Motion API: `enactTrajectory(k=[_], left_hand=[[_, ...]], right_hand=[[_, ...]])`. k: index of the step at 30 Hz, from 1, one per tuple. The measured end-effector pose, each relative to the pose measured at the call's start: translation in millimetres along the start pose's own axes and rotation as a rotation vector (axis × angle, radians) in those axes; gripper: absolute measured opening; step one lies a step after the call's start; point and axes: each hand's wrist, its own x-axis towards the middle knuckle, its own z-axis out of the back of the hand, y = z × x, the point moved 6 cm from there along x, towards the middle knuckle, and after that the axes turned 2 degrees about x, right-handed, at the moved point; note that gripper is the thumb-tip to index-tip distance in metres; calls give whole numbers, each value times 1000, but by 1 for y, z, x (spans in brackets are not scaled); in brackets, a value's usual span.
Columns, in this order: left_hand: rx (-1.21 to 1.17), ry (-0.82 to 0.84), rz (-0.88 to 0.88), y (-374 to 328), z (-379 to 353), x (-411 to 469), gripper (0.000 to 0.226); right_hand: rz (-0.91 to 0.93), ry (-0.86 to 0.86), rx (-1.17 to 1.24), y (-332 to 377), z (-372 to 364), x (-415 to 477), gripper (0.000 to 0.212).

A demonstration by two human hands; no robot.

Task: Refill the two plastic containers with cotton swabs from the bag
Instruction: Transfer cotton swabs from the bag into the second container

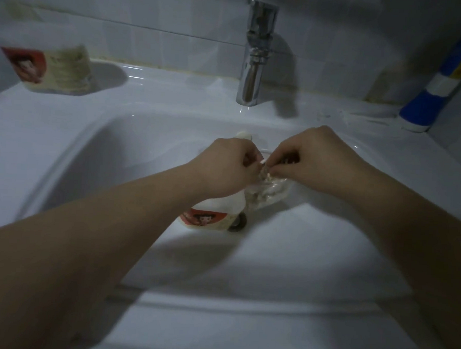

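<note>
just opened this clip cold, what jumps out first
Two hands, left hand and right hand, meet over the middle of the sink basin, pinching the top of a clear bag of cotton swabs. A red-labelled container sits in the basin under the left wrist; its twin is on the left ledge.

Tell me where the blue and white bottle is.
Head view, far right: the blue and white bottle stands on the white sink rim, right of the chrome tap.

Basin [118, 147] middle: occupied by left hand [224, 168], right hand [313, 157], bag [271, 192] and container [208, 216].
Back ledge: blocked by tap [254, 55] at centre, second container [58, 69] at left, blue bottle [439, 84] at right.
Basin sides: left open.
</note>
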Motion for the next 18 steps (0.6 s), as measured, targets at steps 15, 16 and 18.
enactTrajectory(k=[15, 16, 18], left_hand=[[-307, 23, 65, 3, -12, 1, 14], [-317, 28, 69, 2, -13, 1, 14], [-337, 35, 75, 2, -14, 1, 15]], right_hand=[[-45, 326, -76, 1, -25, -8, 21], [-47, 271, -53, 0, -20, -6, 21], [-66, 180, 14, -3, -13, -4, 15]])
